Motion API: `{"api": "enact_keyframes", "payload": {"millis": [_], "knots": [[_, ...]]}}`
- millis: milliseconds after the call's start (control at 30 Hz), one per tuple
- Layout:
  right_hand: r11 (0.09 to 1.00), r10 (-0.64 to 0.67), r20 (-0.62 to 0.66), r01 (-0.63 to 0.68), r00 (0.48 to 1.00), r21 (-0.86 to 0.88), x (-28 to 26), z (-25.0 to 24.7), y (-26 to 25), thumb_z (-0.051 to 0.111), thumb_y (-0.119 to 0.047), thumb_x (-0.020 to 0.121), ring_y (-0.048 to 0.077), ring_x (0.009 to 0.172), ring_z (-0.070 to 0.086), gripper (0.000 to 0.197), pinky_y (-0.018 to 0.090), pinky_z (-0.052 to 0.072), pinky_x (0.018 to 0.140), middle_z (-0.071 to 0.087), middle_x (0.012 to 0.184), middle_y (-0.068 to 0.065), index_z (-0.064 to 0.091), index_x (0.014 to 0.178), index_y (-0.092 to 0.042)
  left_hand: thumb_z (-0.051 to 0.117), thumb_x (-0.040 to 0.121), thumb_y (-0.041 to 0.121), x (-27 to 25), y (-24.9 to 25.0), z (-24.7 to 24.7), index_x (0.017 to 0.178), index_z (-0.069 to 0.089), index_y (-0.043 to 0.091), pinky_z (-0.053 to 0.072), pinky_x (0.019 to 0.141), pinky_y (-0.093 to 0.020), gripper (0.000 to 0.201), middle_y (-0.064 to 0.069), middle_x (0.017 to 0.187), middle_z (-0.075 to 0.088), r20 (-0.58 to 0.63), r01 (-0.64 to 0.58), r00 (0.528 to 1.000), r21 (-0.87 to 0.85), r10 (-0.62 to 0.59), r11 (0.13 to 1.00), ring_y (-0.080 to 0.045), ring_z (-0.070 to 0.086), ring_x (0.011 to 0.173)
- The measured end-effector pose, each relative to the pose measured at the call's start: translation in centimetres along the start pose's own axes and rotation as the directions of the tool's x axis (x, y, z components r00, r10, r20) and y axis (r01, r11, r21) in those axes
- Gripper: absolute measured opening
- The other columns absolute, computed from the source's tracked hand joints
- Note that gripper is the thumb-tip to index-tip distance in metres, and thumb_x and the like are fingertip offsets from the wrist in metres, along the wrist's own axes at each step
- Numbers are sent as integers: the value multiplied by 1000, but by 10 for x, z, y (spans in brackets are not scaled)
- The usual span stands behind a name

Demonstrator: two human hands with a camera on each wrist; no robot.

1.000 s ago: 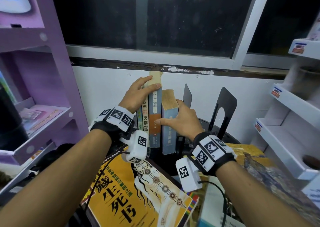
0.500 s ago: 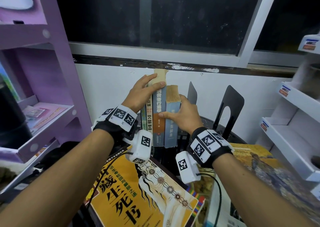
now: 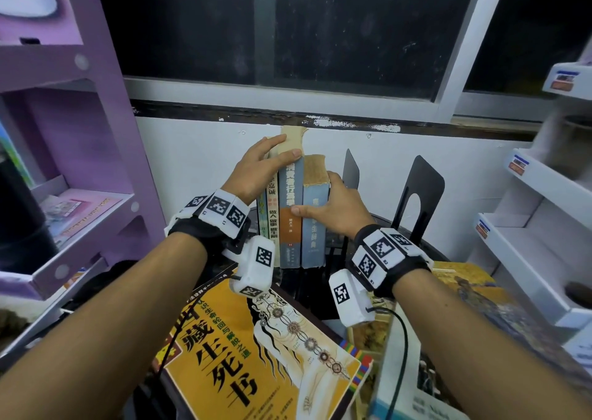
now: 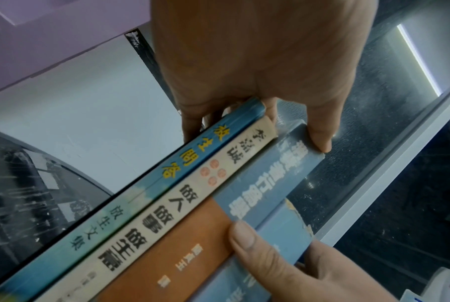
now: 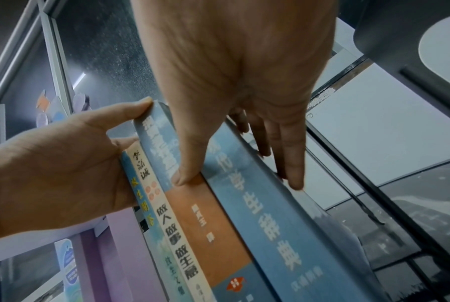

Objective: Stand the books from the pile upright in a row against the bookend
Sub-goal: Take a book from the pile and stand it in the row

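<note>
Several books stand upright in a row: a thin blue book [image 3: 262, 214], a cream book [image 3: 273, 217], a tall blue-and-orange book [image 3: 291, 195] and a blue dictionary [image 3: 315, 237]. My left hand [image 3: 275, 153] grips the row's top from the left, its thumb on the tall book's spine [image 4: 270, 183]. My right hand [image 3: 323, 201] holds the dictionary [image 5: 257, 204], with fingers along its right cover and the thumb across the spines. A black bookend [image 3: 350, 176] stands just right of the dictionary, partly hidden by my right hand.
A second black bookend [image 3: 423, 195] stands further right. A yellow book [image 3: 250, 355] lies flat in front, with more books [image 3: 464, 291] piled to its right. A purple shelf unit [image 3: 80, 163] flanks the left and white shelves [image 3: 544, 211] the right. The white wall is close behind.
Both hands keep the same hold on the upright books. Only the head view has shifted a little.
</note>
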State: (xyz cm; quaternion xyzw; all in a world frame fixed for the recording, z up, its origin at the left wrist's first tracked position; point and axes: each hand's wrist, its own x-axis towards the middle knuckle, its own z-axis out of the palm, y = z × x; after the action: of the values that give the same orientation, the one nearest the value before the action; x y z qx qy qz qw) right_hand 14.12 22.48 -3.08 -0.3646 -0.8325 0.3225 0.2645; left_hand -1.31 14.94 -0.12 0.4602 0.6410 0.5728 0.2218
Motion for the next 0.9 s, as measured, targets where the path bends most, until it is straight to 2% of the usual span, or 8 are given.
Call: {"api": "enact_keyframes", "payload": {"millis": [100,233,300,400,467,633,767,900], "knots": [[999,21,42,-19,999,-42,-2,-7,-4,82,-46,71,19,114,58,82,28,48,92,60,127,0,40,136,-17,68,82,48,-1,5,-2,134,52,32,50,96,-40,57,0,134,55,-15,-1,1000,29,2,1000,-19,59,113],[988,65,103,-50,992,-143,-4,-17,-11,77,-49,75,24,117,56,85,36,47,98,57,131,6,35,140,-14,67,71,55,-9,18,1,124,58,35,48,99,-46,57,0,133,55,-68,-17,997,101,24,995,-21,57,116],[982,99,150,-73,984,-173,-8,-22,-14,75,-48,79,24,118,54,82,37,46,99,55,134,7,34,141,-14,67,78,48,-15,26,4,120,61,32,45,102,-46,46,0,135,52,-119,-37,991,132,53,991,-21,52,121],[963,143,196,-91,970,-253,-18,-31,-18,68,-47,85,28,129,47,85,35,42,101,44,146,13,25,147,-10,64,87,35,-25,37,8,116,65,25,40,103,-36,30,1,130,53,-185,-101,973,186,136,977,-16,49,119],[946,145,218,-71,965,-316,-26,-42,-20,65,-49,87,27,134,43,86,33,38,101,40,150,14,23,150,-8,62,89,29,-34,44,14,112,66,23,38,94,-28,25,4,120,54,-199,-133,964,214,176,968,-12,47,110],[906,176,264,-51,948,-420,-52,-80,-20,61,-54,87,24,132,45,80,33,38,105,42,150,7,32,149,-12,62,88,20,-58,55,36,102,66,22,45,92,-30,16,5,113,61,-186,-213,950,197,250,957,-14,55,107],[874,237,236,-101,942,-475,-79,-115,-10,58,-51,91,24,130,46,71,35,41,104,43,148,7,38,145,-10,58,87,15,-75,58,61,105,66,18,45,77,-22,20,1,113,62,-175,-254,941,197,289,947,-6,58,89],[834,318,202,-172,926,-524,-106,-145,3,54,-48,94,25,130,45,65,37,41,105,43,148,9,43,142,-6,59,88,14,-88,60,91,102,67,17,43,91,-29,17,3,107,63,-82,-269,955,172,286,948,-12,57,103]]}}
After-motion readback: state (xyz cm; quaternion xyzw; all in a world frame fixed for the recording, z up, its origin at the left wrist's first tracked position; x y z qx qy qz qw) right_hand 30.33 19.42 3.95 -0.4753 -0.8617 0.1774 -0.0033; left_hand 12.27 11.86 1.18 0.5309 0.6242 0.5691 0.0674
